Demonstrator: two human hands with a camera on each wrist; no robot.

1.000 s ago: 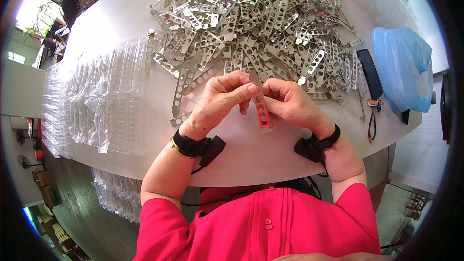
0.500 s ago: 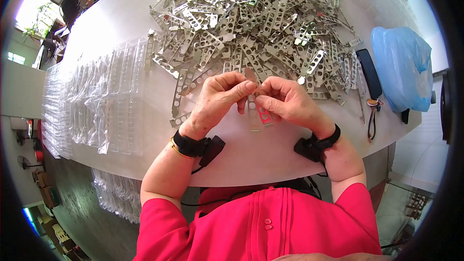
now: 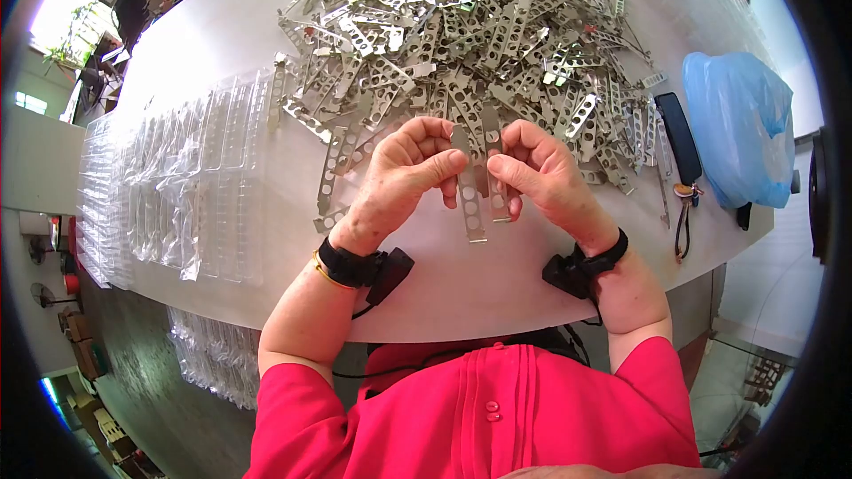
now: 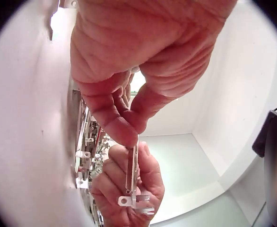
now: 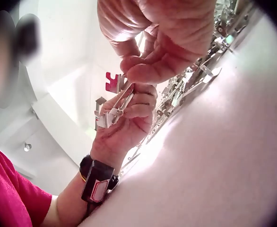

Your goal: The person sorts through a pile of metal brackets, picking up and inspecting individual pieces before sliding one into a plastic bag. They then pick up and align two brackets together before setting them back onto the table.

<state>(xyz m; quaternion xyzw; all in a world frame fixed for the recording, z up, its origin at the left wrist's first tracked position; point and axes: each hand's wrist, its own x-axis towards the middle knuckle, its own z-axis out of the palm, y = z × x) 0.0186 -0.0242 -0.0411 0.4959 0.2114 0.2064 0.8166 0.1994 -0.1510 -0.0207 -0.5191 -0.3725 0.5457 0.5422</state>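
Observation:
In the head view my left hand (image 3: pixel 401 168) pinches a flat perforated metal bracket (image 3: pixel 470 202) between thumb and fingers. Close beside it, my right hand (image 3: pixel 543 176) pinches a second perforated bracket (image 3: pixel 499 202). Both hang nearly upright, side by side with a narrow gap, their lower ends toward the body. The left wrist view shows a bent tab with a small hole (image 4: pixel 125 201) at the bracket's end. In the right wrist view, a red-looking notched tab (image 5: pixel 112 82) shows just below the right fingertips. Beyond the hands lies a large pile of similar brackets (image 3: pixel 444 44).
Clear plastic trays (image 3: pixel 191 186) are stacked on the white table (image 3: pixel 444 302) at the left. A blue plastic bag (image 3: pixel 737 124) sits at the right, with a dark pouch (image 3: pixel 679 137) and a corded key fob (image 3: pixel 685 191) beside it. More clear plastic trays (image 3: pixel 213 355) stand below the table edge.
The two brackets overlapped one second ago, then fanned out at their lower ends; now they are separated, one in each hand. My right hand has moved slightly right, and the red reflection has gone.

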